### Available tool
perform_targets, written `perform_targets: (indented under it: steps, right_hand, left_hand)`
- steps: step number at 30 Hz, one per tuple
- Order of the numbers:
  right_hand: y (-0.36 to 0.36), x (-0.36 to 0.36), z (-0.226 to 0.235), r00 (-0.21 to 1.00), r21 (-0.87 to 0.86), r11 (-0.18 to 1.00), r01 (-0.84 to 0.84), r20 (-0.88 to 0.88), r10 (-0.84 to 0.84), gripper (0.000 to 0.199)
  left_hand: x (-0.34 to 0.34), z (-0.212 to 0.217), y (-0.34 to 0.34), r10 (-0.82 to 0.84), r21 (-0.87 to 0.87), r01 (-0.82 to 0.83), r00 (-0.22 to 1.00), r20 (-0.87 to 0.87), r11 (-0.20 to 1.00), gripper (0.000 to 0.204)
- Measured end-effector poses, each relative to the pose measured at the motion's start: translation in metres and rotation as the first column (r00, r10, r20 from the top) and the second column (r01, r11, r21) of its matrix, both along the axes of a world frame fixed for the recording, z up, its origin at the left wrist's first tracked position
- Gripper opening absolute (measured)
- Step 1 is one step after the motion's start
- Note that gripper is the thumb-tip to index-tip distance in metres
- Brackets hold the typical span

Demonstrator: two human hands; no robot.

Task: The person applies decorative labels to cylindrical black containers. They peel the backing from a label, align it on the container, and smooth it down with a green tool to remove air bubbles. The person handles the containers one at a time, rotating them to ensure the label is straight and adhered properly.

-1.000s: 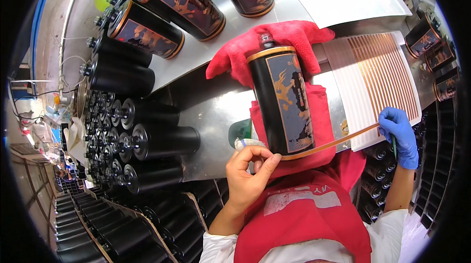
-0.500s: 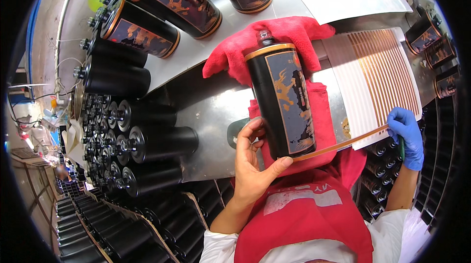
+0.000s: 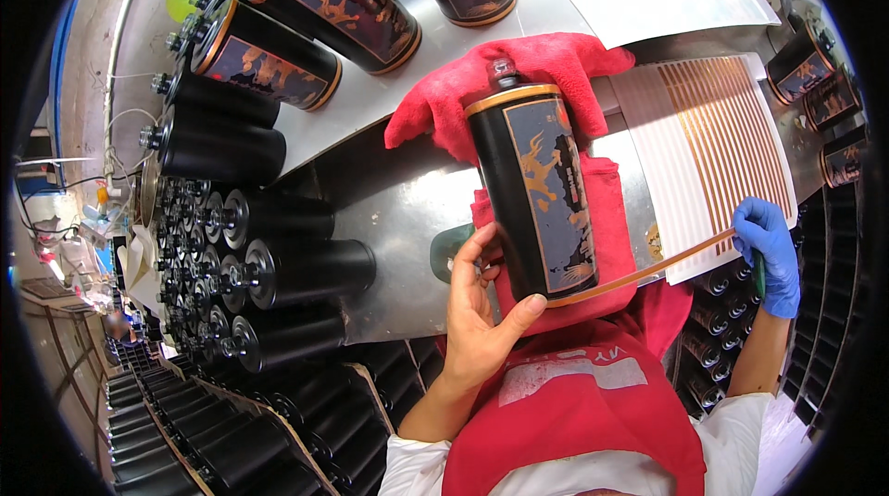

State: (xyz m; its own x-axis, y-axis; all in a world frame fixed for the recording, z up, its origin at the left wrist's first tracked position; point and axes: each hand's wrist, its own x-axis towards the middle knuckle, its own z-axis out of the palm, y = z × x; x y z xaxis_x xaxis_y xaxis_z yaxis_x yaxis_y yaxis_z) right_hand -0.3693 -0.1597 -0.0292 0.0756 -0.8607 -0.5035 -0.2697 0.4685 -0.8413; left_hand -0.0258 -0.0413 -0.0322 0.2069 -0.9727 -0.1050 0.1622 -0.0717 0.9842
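Banding base of black decorated canister [image 3: 542, 195] | left hand [image 3: 482, 315] fingers spread, cupping base at 6 o'clock | right hand [image 3: 769, 251], gloved, pinching gold trim strip [image 3: 648, 269] at 3 o'clock | next likely: keep strip taut, level along rim.

Left hand [image 3: 482, 315] now shifted up against the bottom rim of the black canister [image 3: 539, 190], thumb pressed beneath the base where the gold strip [image 3: 639, 271] meets it, fingers no longer curled apart to the side. Gloved right hand [image 3: 770, 253] raised slightly, drawing the strip tauter and straighter across to the canister's lower edge.
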Motion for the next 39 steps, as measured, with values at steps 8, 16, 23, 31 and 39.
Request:
perform_targets:
  steps: [8,16,23,31,39]
  right_hand:
    - [-0.003,0.005,-0.01,0.998,0.034,0.997,-0.068,-0.011,0.069,0.01]
    - [-0.006,0.01,-0.015,0.989,0.066,0.987,-0.146,-0.027,0.148,0.011]
    - [-0.01,0.009,-0.02,0.993,0.033,0.992,-0.12,-0.017,0.121,0.01]
    - [-0.008,-0.01,-0.006,1.0,-0.039,0.999,-0.022,0.017,0.023,0.01]
    - [-0.01,-0.004,-0.012,0.998,0.007,0.998,-0.068,0.005,0.068,0.011]
  left_hand:
    - [0.006,-0.001,0.0,0.002,0.02,0.001,0.988,-0.151,1.0,0.085]
    - [0.005,0.001,-0.006,-0.047,0.068,0.049,0.998,-0.03,0.996,0.092]
    - [0.003,0.002,-0.009,-0.043,0.102,0.049,0.997,-0.063,0.994,0.096]
    - [-0.014,0.005,-0.015,-0.022,-0.083,0.033,0.991,0.131,0.996,0.102]
    - [-0.017,0.008,-0.016,-0.049,-0.057,0.046,0.997,-0.053,0.997,0.102]
